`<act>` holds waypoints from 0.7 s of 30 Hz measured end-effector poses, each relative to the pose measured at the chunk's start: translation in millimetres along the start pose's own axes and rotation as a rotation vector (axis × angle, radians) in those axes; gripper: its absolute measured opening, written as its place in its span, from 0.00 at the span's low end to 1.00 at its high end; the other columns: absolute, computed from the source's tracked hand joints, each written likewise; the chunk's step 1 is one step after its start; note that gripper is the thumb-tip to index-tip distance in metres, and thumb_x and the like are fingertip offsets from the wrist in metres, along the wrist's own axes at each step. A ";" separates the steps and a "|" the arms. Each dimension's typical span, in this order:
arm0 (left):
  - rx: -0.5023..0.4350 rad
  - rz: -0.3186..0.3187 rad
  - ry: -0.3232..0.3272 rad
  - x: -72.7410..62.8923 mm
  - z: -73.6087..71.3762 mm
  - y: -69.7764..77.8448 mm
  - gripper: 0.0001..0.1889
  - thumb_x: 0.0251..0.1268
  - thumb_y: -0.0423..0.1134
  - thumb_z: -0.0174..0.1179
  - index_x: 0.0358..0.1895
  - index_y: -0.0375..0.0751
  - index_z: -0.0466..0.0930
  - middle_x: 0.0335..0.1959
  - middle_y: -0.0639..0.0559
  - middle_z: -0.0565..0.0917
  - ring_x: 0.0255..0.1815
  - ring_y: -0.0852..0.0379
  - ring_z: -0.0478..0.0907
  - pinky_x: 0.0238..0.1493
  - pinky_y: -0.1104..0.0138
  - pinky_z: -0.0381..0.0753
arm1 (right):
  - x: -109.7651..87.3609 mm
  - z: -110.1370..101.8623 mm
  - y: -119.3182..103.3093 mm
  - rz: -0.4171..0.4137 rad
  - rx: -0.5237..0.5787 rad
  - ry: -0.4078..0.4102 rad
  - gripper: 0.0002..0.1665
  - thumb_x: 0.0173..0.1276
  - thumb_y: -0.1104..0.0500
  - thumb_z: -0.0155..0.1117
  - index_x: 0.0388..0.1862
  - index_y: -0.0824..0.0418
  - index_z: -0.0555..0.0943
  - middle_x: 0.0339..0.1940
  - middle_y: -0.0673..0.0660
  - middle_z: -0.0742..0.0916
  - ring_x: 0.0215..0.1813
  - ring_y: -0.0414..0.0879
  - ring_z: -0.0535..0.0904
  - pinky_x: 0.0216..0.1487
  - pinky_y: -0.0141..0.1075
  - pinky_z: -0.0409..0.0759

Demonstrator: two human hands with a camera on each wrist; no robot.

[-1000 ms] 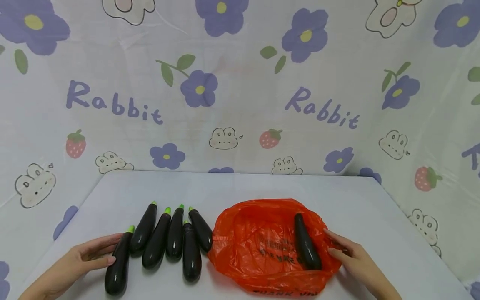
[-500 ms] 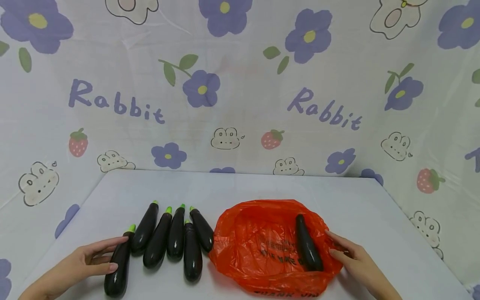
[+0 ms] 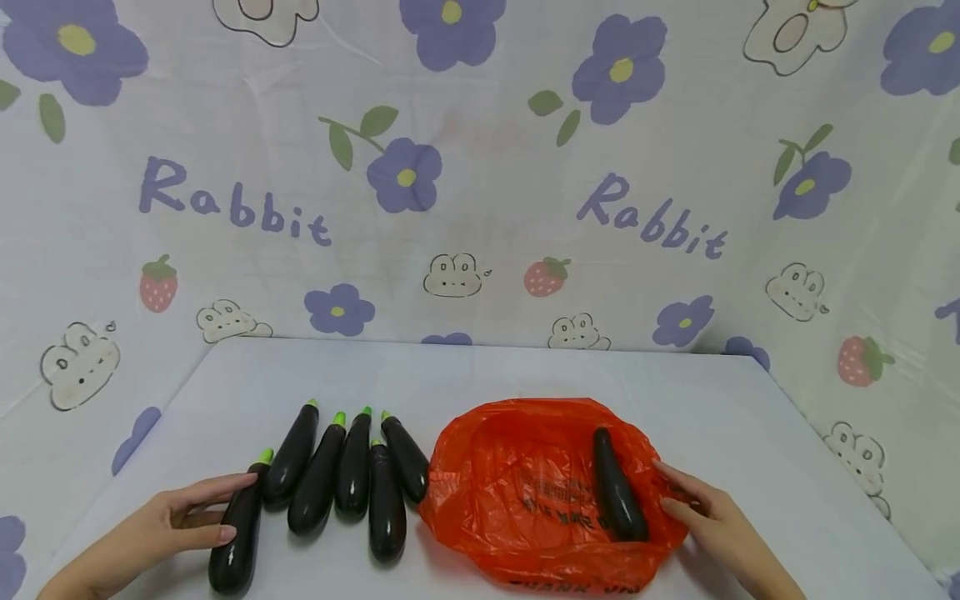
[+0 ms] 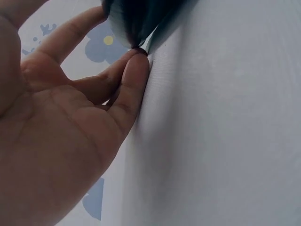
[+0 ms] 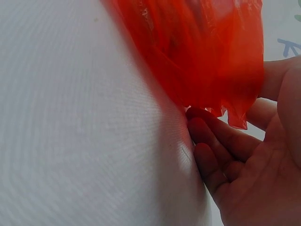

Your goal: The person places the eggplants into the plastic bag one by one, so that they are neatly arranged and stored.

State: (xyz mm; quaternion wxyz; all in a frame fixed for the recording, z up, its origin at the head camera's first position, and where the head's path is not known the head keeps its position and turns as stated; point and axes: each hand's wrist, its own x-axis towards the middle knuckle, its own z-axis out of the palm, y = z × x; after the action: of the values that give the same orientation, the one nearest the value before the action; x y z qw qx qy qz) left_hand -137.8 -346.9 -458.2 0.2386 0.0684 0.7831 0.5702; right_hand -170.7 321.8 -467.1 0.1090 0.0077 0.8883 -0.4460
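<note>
My left hand (image 3: 176,521) holds the leftmost eggplant (image 3: 234,550), fingers over its upper part and thumb against its near side. In the left wrist view the fingertips meet the dark end of that eggplant (image 4: 134,19), low by the white surface. On the right, a red plastic bag (image 3: 457,533) lies spread with its mouth open. One eggplant (image 3: 618,492) rests inside, toward the bag's right side. My right hand (image 3: 708,521) grips the bag's right edge between thumb and fingers. In the right wrist view, other fingers curl below the bag's crumpled film (image 5: 211,61).
Several more glossy black eggplants (image 3: 315,483) with green stem ends lie in a group between the left hand and the bag. The rightmost of them (image 3: 405,458) reaches the bag's left side. Behind the white table (image 3: 360,367) hangs a printed cloth (image 3: 480,217).
My left fingers have shifted slightly over the leftmost eggplant, with the thumb a little lower. The head view has drifted slightly. The bag and right hand look the same.
</note>
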 end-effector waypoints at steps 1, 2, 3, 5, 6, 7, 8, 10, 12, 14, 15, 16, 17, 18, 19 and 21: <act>-0.002 -0.001 -0.003 0.1 -0.3 0.4 0.32 0.71 0.39 0.59 0.76 0.47 0.61 0.77 0.36 0.50 0.67 0.42 0.68 0.55 0.62 0.77 | -0.5 0.0 0.0 0.003 0.004 0.001 0.33 0.74 0.54 0.58 0.75 0.61 0.65 0.70 0.69 0.70 0.67 0.65 0.67 0.57 0.53 0.76; -0.005 0.001 -0.007 0.2 -0.6 0.6 0.31 0.72 0.39 0.59 0.76 0.47 0.61 0.77 0.36 0.50 0.68 0.41 0.67 0.55 0.61 0.77 | -0.8 0.0 0.1 0.005 0.009 0.001 0.33 0.74 0.55 0.58 0.75 0.61 0.65 0.70 0.69 0.70 0.67 0.65 0.67 0.57 0.52 0.76; -0.005 0.004 -0.009 0.2 -1.0 0.8 0.31 0.72 0.39 0.59 0.76 0.47 0.61 0.77 0.36 0.50 0.68 0.40 0.66 0.56 0.61 0.77 | -1.1 0.3 0.2 0.009 0.016 0.001 0.33 0.74 0.56 0.58 0.75 0.61 0.65 0.70 0.69 0.70 0.67 0.64 0.68 0.57 0.52 0.76; 0.001 0.004 -0.002 -0.1 -1.4 1.3 0.32 0.71 0.39 0.59 0.76 0.46 0.61 0.77 0.36 0.49 0.68 0.40 0.66 0.55 0.62 0.77 | -1.1 0.5 0.9 0.009 0.025 0.002 0.32 0.74 0.56 0.58 0.75 0.61 0.65 0.70 0.69 0.70 0.66 0.63 0.70 0.57 0.51 0.77; 0.002 0.001 0.007 -0.2 -1.4 1.6 0.32 0.71 0.39 0.60 0.76 0.47 0.61 0.77 0.36 0.49 0.68 0.41 0.66 0.55 0.64 0.77 | -1.0 0.5 1.4 0.005 0.024 0.001 0.32 0.74 0.57 0.58 0.75 0.61 0.65 0.70 0.69 0.70 0.65 0.62 0.71 0.56 0.51 0.77; 0.007 0.003 0.015 -0.5 -1.5 1.7 0.33 0.71 0.39 0.60 0.76 0.47 0.61 0.77 0.36 0.50 0.68 0.44 0.67 0.55 0.65 0.77 | -0.6 0.5 2.0 0.002 0.023 0.002 0.32 0.74 0.57 0.58 0.75 0.61 0.65 0.70 0.69 0.71 0.64 0.61 0.72 0.56 0.50 0.78; 0.011 0.006 0.023 -0.7 -1.6 1.8 0.33 0.70 0.39 0.60 0.76 0.46 0.61 0.77 0.36 0.50 0.67 0.48 0.68 0.55 0.66 0.77 | -0.3 0.4 2.6 -0.001 0.022 0.002 0.32 0.74 0.57 0.58 0.75 0.62 0.65 0.69 0.69 0.71 0.63 0.60 0.72 0.55 0.50 0.78; 0.016 0.025 0.039 -1.0 -1.7 1.4 0.34 0.69 0.38 0.62 0.76 0.45 0.60 0.77 0.36 0.50 0.65 0.58 0.70 0.55 0.69 0.76 | 0.2 0.3 3.5 -0.007 0.015 0.002 0.32 0.75 0.58 0.57 0.75 0.62 0.64 0.69 0.70 0.71 0.61 0.59 0.73 0.55 0.49 0.79; 0.010 0.044 0.049 -0.9 -2.0 0.5 0.34 0.68 0.37 0.62 0.76 0.43 0.60 0.77 0.37 0.51 0.62 0.67 0.71 0.55 0.71 0.75 | 0.3 0.4 3.6 -0.006 0.013 0.006 0.32 0.75 0.59 0.57 0.75 0.62 0.64 0.69 0.69 0.71 0.61 0.59 0.74 0.55 0.49 0.79; 0.004 0.071 0.049 -0.3 -2.6 -0.9 0.35 0.68 0.36 0.62 0.76 0.40 0.59 0.76 0.37 0.52 0.61 0.71 0.71 0.56 0.71 0.74 | 0.2 0.5 3.5 -0.008 0.011 0.008 0.32 0.75 0.59 0.57 0.75 0.61 0.65 0.69 0.69 0.71 0.61 0.59 0.73 0.55 0.49 0.78; -0.002 0.072 0.050 0.1 -2.9 -1.7 0.35 0.68 0.35 0.62 0.76 0.40 0.59 0.76 0.37 0.53 0.61 0.71 0.71 0.55 0.71 0.74 | 0.4 0.5 3.6 -0.011 0.008 0.009 0.32 0.75 0.59 0.57 0.75 0.62 0.65 0.69 0.69 0.71 0.61 0.58 0.73 0.55 0.49 0.78; -0.004 0.076 0.042 0.1 -3.2 -2.5 0.35 0.69 0.35 0.61 0.76 0.40 0.58 0.76 0.37 0.53 0.61 0.70 0.71 0.55 0.71 0.75 | 0.7 0.5 3.7 -0.013 0.006 0.010 0.32 0.75 0.59 0.57 0.75 0.62 0.65 0.69 0.69 0.71 0.61 0.58 0.74 0.55 0.49 0.78; -0.001 0.069 0.037 0.3 -3.5 -3.0 0.34 0.70 0.35 0.60 0.76 0.41 0.58 0.76 0.37 0.53 0.62 0.67 0.71 0.54 0.70 0.75 | 0.9 0.5 3.7 -0.014 0.007 0.011 0.32 0.75 0.59 0.57 0.75 0.62 0.65 0.69 0.69 0.71 0.60 0.58 0.74 0.55 0.49 0.78; 0.009 0.071 0.021 0.5 -3.8 -3.5 0.34 0.71 0.35 0.59 0.77 0.41 0.57 0.76 0.36 0.52 0.63 0.63 0.71 0.53 0.70 0.76 | 1.2 0.5 3.8 -0.015 0.008 0.012 0.32 0.74 0.59 0.57 0.75 0.62 0.65 0.69 0.69 0.71 0.60 0.57 0.74 0.55 0.49 0.79; 0.016 0.072 0.005 0.9 -3.8 -3.9 0.33 0.72 0.36 0.58 0.77 0.42 0.57 0.77 0.34 0.50 0.65 0.57 0.71 0.53 0.69 0.76 | 1.5 0.5 4.0 -0.015 0.008 0.013 0.32 0.74 0.59 0.57 0.75 0.62 0.65 0.69 0.69 0.72 0.59 0.57 0.74 0.54 0.49 0.79; 0.034 0.070 -0.026 1.2 -4.0 -4.5 0.32 0.73 0.36 0.56 0.77 0.44 0.57 0.77 0.32 0.46 0.66 0.46 0.69 0.52 0.69 0.76 | 2.1 0.5 4.3 -0.017 0.013 0.013 0.32 0.74 0.59 0.57 0.75 0.62 0.65 0.69 0.69 0.72 0.58 0.56 0.75 0.54 0.48 0.79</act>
State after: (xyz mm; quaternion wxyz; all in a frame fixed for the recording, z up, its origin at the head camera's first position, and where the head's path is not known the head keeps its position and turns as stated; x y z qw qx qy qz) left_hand -139.9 -351.4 -461.8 0.2274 0.1072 0.7865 0.5640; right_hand -172.1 323.8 -471.3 0.0993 0.0040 0.8861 -0.4527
